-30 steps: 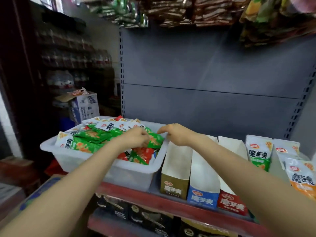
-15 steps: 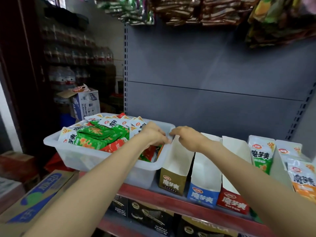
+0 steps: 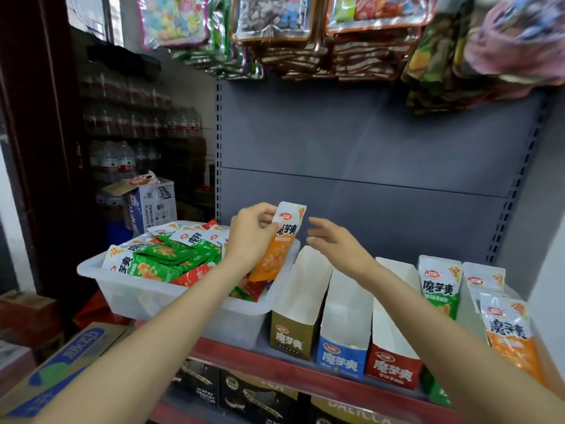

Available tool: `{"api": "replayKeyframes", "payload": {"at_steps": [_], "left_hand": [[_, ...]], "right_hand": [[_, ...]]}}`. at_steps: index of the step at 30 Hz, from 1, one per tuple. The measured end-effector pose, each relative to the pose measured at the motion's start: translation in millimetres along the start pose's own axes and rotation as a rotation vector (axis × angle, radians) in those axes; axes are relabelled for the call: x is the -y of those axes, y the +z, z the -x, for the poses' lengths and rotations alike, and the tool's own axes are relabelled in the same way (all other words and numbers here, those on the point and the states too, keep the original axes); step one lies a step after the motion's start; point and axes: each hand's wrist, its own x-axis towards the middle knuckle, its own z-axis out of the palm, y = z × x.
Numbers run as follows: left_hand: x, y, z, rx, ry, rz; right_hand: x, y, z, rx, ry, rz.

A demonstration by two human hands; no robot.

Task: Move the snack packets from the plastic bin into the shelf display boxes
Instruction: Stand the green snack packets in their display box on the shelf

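A clear plastic bin [image 3: 128, 289] on the shelf holds several green and red snack packets [image 3: 159, 261]. My left hand [image 3: 252, 237] holds an orange snack packet [image 3: 279, 249] upright above the bin's right end. My right hand [image 3: 333, 243] hovers open just right of that packet, not touching it. Below it stand three display boxes with no packets showing: brown [image 3: 290, 335], blue [image 3: 342, 356] and red [image 3: 394, 368]. Further right, a green packet [image 3: 440, 289] and an orange packet [image 3: 510, 335] stand in their own boxes.
The shelf's red front edge [image 3: 275, 365] runs below the boxes, with a grey back panel [image 3: 367, 148] behind. Bagged goods [image 3: 336, 35] hang overhead. Cardboard cartons [image 3: 58, 371] sit at lower left, and stacked water bottles [image 3: 122, 160] stand in the dark back left.
My left hand has lifted an orange packet out of the bin. My right hand has risen from the bin's rim and opened beside the packet.
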Motion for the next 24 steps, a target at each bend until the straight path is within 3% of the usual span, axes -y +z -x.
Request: {"api": "replayKeyframes", "payload": {"at_steps": [5, 11, 17, 24], "left_hand": [[-49, 13, 4, -0.008, 0.072, 0.15], [-88, 59, 28, 0.218, -0.136, 0.459], [-124, 139, 64, 0.503, -0.001, 0.264], [-166, 209, 91, 0.52, 0.125, 0.163]], "right_hand": [[15, -21, 22, -0.066, 0.008, -0.316], [-10, -73, 67, -0.31, 0.117, -0.439], [-53, -137, 133, -0.467, 0.119, -0.321], [-87, -193, 170, -0.64, 0.169, -0.218]]}}
